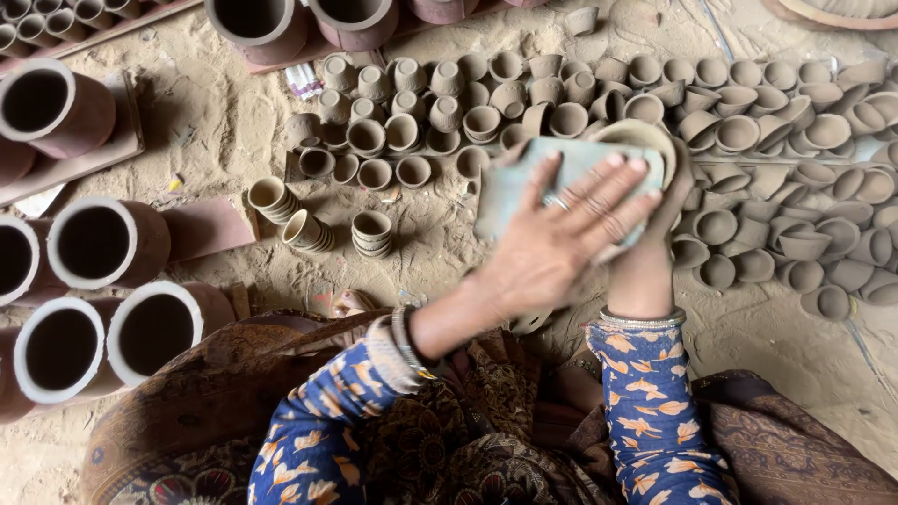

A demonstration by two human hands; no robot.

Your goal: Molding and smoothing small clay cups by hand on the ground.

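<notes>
Just right of the frame's centre, the left hand [561,238] lies flat with fingers spread, pressing a pale grey-green cloth [514,182] against a clay bowl [645,140]; its grip is open, palm on the cloth. The right hand [655,229] comes up from below and holds the bowl, its grip closed around the far side (fingers mostly hidden behind the rim). Beyond, across the upper right, many small unfired clay cups [748,103] crowd the sandy floor [215,140]. Three short stacks of cups [309,224] stand at centre left. Large clay pots [94,243] lie on their sides along the left edge.
</notes>
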